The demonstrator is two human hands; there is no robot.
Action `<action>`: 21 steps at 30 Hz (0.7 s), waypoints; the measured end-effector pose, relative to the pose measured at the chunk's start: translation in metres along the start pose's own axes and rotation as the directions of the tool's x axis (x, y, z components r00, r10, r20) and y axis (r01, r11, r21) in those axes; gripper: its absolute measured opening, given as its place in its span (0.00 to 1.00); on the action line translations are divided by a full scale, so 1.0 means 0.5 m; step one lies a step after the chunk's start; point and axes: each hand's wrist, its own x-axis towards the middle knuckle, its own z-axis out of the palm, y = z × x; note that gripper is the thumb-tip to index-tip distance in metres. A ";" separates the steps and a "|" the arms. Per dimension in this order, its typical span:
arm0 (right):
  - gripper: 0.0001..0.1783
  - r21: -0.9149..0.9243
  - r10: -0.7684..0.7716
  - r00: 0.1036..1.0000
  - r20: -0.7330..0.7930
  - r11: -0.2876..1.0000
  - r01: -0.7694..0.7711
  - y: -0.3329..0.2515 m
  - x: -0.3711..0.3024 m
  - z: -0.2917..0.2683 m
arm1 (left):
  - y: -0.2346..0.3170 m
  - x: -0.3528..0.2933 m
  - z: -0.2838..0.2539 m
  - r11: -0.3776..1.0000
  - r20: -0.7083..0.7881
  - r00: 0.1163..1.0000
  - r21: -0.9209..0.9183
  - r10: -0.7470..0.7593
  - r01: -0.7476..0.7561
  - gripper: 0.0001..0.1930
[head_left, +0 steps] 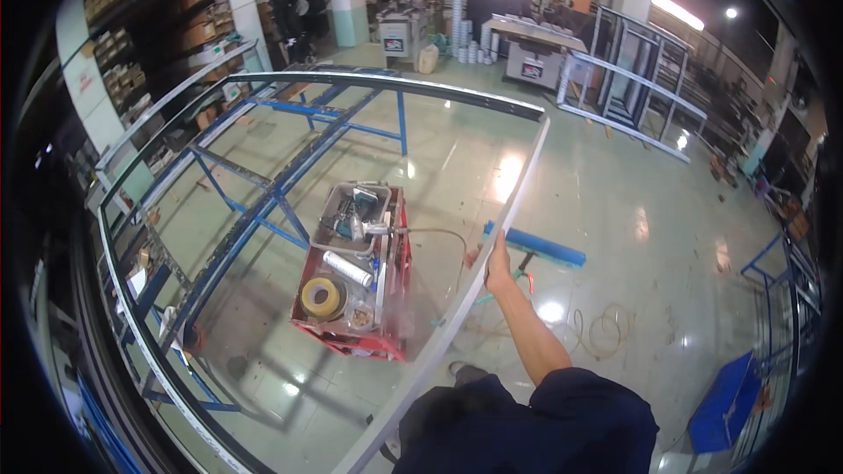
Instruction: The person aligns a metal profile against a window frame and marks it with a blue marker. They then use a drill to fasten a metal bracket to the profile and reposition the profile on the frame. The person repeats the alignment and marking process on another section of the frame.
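My right hand [499, 267] is closed around the pale side bar of a large rectangular metal frame [457, 320]. Fingertips show on the far side of that bar. The frame stretches away to the left, its far bar dark with a light edge, and it spans over a blue metal workbench stand [272, 196]. My left hand is out of sight. Inside the frame's outline, left of my hand, stands a red tool cart [397, 298]. On it are a grey bin [329, 230] with tools, a white tube [347, 269] and a yellow tape roll [323, 297].
A blue roller on a stand [540, 246] is just right of my hand. A thin hose [606, 333] coils on the floor. At the lower right sits a blue box [722, 404]. Finished-looking frames [623, 96] and machines [533, 63] stand at the back.
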 end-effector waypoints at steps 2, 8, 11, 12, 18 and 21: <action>0.48 -0.078 0.039 0.998 -0.058 0.996 -0.043 0.017 0.106 -0.044 | 0.007 -0.132 0.058 0.976 -0.046 0.978 0.080 -0.201 0.204 0.25; 0.39 -0.353 -0.007 0.993 -0.117 0.935 -0.035 0.002 0.390 -0.157 | -0.075 -0.418 0.086 0.790 -0.102 0.822 0.230 -0.561 0.568 0.26; 0.30 -0.336 0.004 0.995 -0.101 0.941 -0.038 -0.043 0.477 -0.213 | -0.098 -0.511 0.079 0.682 -0.165 0.726 0.256 -0.667 0.685 0.26; 0.23 -0.318 0.053 0.985 -0.164 0.942 -0.104 -0.056 0.512 -0.223 | -0.111 -0.535 0.080 0.657 -0.177 0.699 0.247 -0.692 0.713 0.27; 0.29 -0.542 0.035 0.981 -0.190 0.829 -0.134 -0.097 0.597 -0.277 | -0.192 -0.630 -0.004 0.584 -0.100 0.614 0.222 -0.783 0.781 0.25; 0.31 -0.611 0.031 0.979 -0.203 0.777 -0.151 -0.111 0.610 -0.283 | -0.216 -0.662 -0.004 0.573 -0.070 0.599 0.220 -0.798 0.789 0.30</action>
